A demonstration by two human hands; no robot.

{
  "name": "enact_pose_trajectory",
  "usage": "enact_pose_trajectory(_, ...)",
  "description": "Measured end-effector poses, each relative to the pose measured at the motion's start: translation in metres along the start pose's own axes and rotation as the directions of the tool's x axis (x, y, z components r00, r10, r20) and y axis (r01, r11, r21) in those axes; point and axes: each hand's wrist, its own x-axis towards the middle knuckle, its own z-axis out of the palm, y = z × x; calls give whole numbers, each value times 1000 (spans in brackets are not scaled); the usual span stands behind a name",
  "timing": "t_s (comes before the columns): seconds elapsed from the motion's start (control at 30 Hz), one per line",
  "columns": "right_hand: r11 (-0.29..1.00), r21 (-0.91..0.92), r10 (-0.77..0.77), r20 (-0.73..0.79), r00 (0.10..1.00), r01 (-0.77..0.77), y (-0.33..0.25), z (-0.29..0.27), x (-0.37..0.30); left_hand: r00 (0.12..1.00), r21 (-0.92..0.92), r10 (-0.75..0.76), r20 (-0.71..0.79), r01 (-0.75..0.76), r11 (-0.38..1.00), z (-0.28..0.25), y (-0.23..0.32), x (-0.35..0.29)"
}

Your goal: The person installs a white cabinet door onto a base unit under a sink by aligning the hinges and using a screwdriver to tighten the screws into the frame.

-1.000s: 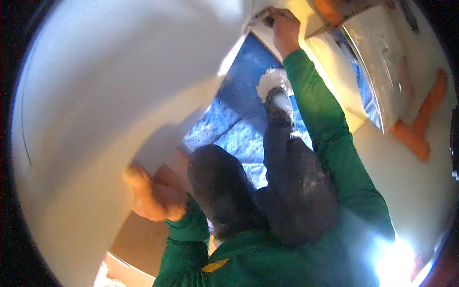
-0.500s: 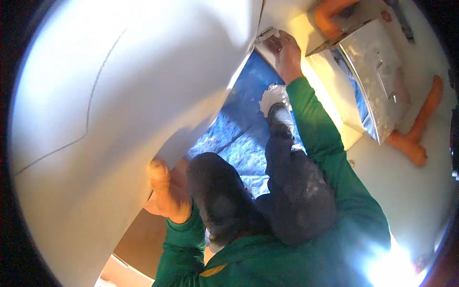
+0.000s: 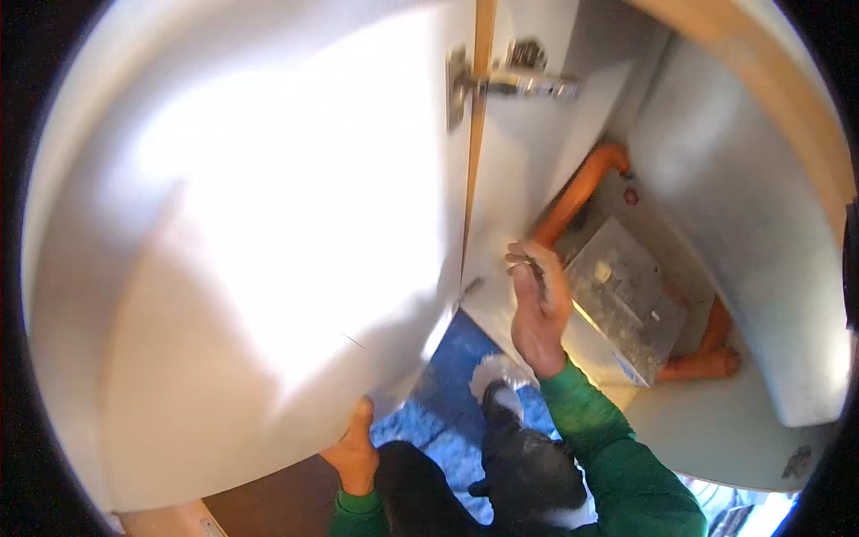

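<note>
One dark line point(image 3: 354, 341) marks the white panel point(image 3: 268, 242) the left hand point(image 3: 356, 455) grips.

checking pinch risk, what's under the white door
Blue floor covering and a brown surface show past the white door; the left hand, partly hidden, holds its edge. The rest is covered.

My left hand point(image 3: 355, 456) grips the bottom edge of a large white door point(image 3: 268, 268), thumb against its face. Up at the door's right edge sits a metal lever handle point(image 3: 528, 85). My right hand point(image 3: 541, 309) is raised with bent fingers; I can't tell whether they hold anything. Near it, an orange pipe point(image 3: 582, 192) runs toward a grey metal plate point(image 3: 617, 309). Blue covering point(image 3: 412, 422) lies beneath my legs.
</note>
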Motion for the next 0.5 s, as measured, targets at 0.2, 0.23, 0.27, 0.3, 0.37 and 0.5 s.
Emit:
enact_pose_trajectory(0.2,958,168,-197,-195,961,231,-73,16,85,989,-139,-147,18,148,979,13,10,5)
enact_pose_trajectory(0.23,936,243,-191,-259,947,255,-77,19,100,991,-142,-136,17,137,980,13,10,5)
enact_pose_trajectory(0.27,933,246,-198,-264,944,264,-84,18,110,994,-149,-107,37,111,983,11,9,5)
enact_pose_trajectory(0.3,920,340,-116,-231,966,192,-91,19,115,995,-153,-84,58,92,984,7,8,5)
enact_pose_trajectory(0.37,895,430,-38,-191,981,118,-110,23,123,994,-175,-94,62,104,979,5,11,7)
enact_pose_trajectory(0.5,858,511,97,-259,961,51,-136,44,129,996,-213,-88,27,92,973,-1,15,5)
